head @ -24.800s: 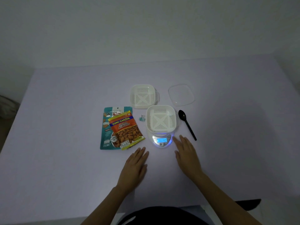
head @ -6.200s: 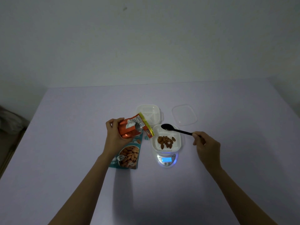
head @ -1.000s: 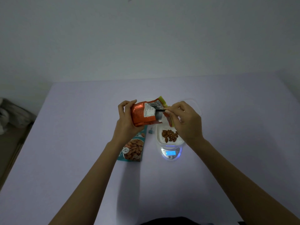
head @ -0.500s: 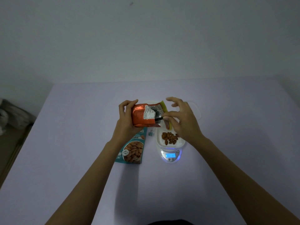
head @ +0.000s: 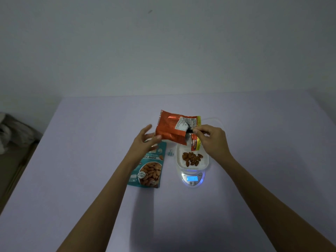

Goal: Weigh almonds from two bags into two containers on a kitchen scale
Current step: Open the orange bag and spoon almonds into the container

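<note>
**Spoon in the bag mouth, above the scale**

The right hand (head: 212,140) is closed in a pinch on the black spoon (head: 189,131). Only a short piece of the handle shows, and the rest is inside the torn mouth of the orange bag (head: 171,130). The left hand (head: 145,142) is spread wide with its fingers mostly straight. Its thumb tip lies on the bag's lower left corner, and whether any fingers prop the bag from behind is hidden. The bag hangs in the air, tilted, and its torn flap dangles just over the white container (head: 179,157).

The container sits on the scale (head: 193,179), whose display glows blue, and holds a small heap of almonds (head: 192,159). The teal bag (head: 149,169) lies flat just left of the scale, partly under the left wrist. A small binder clip (head: 170,153) lies between them. A clear lid (head: 217,120) shows faintly behind the right hand.

All of this is near the middle of the table (head: 72,170), well away from its left, right and far edges.

Both forearms reach forward from the bottom corners and converge, with the hands raised above the table.
</note>
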